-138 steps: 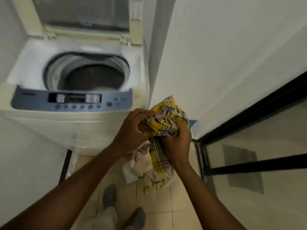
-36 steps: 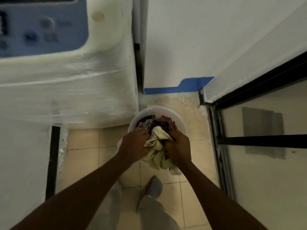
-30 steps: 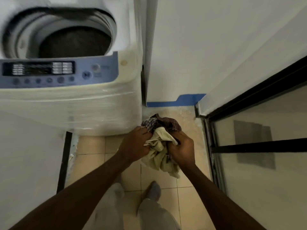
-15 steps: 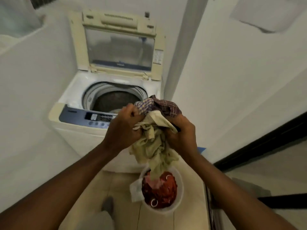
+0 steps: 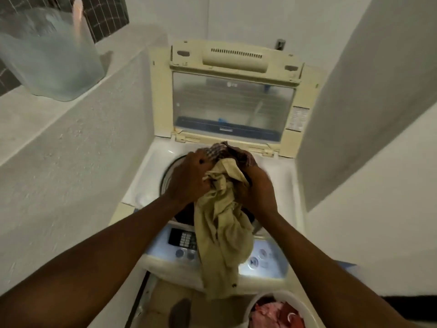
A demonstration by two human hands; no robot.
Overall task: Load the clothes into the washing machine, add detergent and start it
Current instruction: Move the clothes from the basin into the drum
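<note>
Bunching between left hand [image 5: 189, 178] and right hand [image 5: 256, 188], clothes [image 5: 222, 223] dangle below each closed grip.

Beige cloth [image 5: 222, 233], dark checked cloth [image 5: 236, 152]; cream lid [image 5: 163, 91], pale blue panel [image 5: 264, 259]; white bucket [image 5: 272, 298] with pink and red clothes [image 5: 272, 314].

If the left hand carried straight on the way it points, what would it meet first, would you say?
Probably the raised lid of the washing machine; the left hand, gripping the bundle of clothes, points forward over the drum opening, though depth is unclear.
</note>
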